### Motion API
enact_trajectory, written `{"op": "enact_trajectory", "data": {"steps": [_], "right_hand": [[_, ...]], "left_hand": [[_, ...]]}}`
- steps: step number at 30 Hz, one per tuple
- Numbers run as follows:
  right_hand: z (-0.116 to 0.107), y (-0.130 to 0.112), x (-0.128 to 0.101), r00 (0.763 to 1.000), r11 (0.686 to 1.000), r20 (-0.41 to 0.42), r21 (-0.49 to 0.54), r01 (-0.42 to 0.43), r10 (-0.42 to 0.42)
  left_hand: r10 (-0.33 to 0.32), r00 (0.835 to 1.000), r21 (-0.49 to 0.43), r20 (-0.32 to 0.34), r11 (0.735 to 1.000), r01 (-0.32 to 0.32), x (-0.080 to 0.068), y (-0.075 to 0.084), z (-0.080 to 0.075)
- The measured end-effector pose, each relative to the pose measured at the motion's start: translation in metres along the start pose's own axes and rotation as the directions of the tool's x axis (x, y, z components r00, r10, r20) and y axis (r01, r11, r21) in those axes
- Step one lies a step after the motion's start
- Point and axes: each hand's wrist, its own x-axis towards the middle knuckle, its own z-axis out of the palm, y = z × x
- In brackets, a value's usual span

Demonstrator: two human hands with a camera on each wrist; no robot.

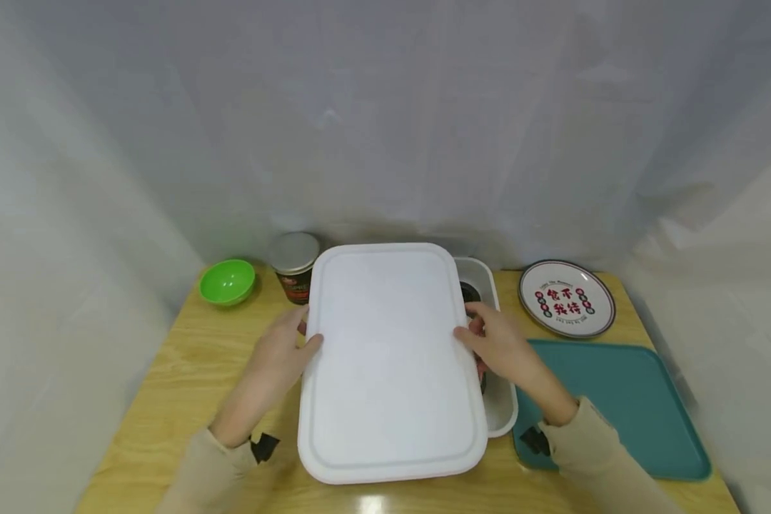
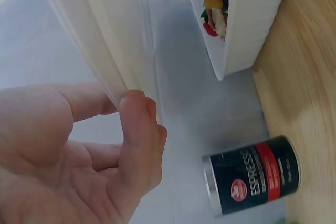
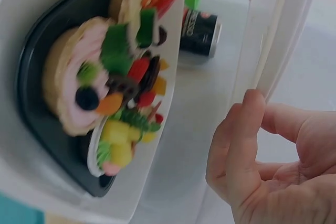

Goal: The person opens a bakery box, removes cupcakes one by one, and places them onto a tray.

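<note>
Head view: a white lid (image 1: 392, 357) fills the centre of the frame, held over a white box (image 1: 497, 407) at its right edge. The left hand (image 1: 283, 353) grips the lid's left rim, the right hand (image 1: 497, 343) its right rim.

Left wrist view: thumb and fingers (image 2: 139, 135) pinch the lid's edge at upper left; a can (image 2: 254, 182) lies at lower right.

Right wrist view: fingers (image 3: 239, 140) clasp the lid's edge at right; cakes (image 3: 105, 77) sit in the box at left.
</note>
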Motion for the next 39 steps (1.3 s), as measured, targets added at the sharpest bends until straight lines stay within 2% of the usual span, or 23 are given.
{"op": "enact_trajectory", "data": {"steps": [9,15,20,23,30,39], "right_hand": [[0.024,-0.028,0.002,0.996,0.997,0.083,0.066,0.037,-0.043],[0.042,-0.043,0.008,0.99,0.99,0.118,0.122,0.065,-0.079],[0.06,-0.052,0.012,0.977,0.979,0.207,0.201,0.01,-0.053],[0.068,-0.055,0.014,0.972,0.974,0.234,0.226,-0.019,-0.035],[0.084,-0.065,0.019,0.966,0.978,0.25,0.208,0.007,-0.06],[0.107,-0.082,0.023,0.918,0.963,0.395,0.255,-0.088,-0.02]], "left_hand": [[-0.007,0.999,-0.002,-0.036,1.0,0.007,-0.028,-0.026,-0.024],[-0.031,0.998,0.03,-0.051,0.999,0.033,-0.041,-0.045,-0.037],[-0.049,0.997,0.095,-0.063,0.994,0.055,-0.05,-0.061,-0.041],[-0.071,0.996,0.114,-0.053,0.99,0.076,-0.055,-0.069,-0.041],[-0.122,0.991,0.135,-0.051,0.983,0.128,-0.064,-0.083,-0.046],[-0.174,0.985,0.186,-0.021,0.967,0.174,-0.077,-0.114,-0.066]]}}
